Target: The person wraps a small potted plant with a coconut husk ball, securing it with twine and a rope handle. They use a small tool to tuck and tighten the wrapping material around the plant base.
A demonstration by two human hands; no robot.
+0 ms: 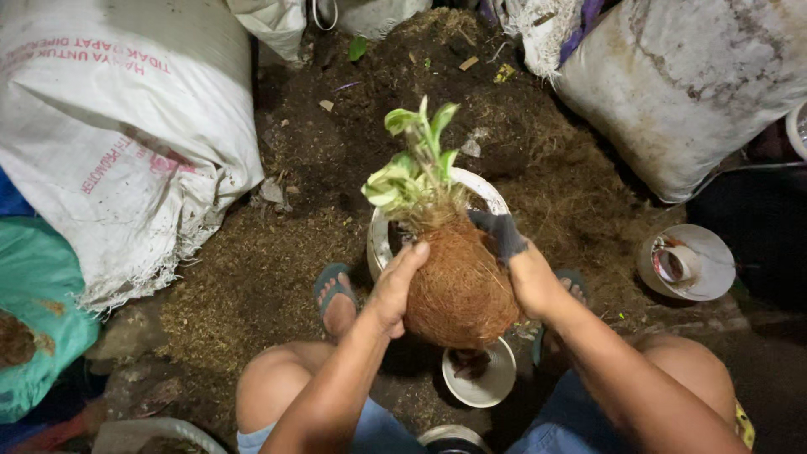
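A: Where is the fibre ball?

B: Held up between both hands, above the soil heap and just over a white pot that stands near the heap's front edge; the plant sprouts from its top, leaves pointing away from the person.

A: How do the hands sit on it?

B: The left hand cups the left side, thumb up by the neck, fingers curled round and pressed to the coir; the right hand grips the opposite side, its fingertips dark with soil and closed on the upper shoulder; so both are clamped on the ball, one against the other.

A: Why from both sides?

B: My guess is the wrapping is loose fibre, so even pressure from either flank keeps it round and the plant upright; one hand alone would let it tilt.

A: What lies around?

B: A small white bowl on the ground under the ball, between the sandalled feet; a white sack at the heap's left edge; a grey sack at its right corner; a tape roll in a tub to the right, well apart.
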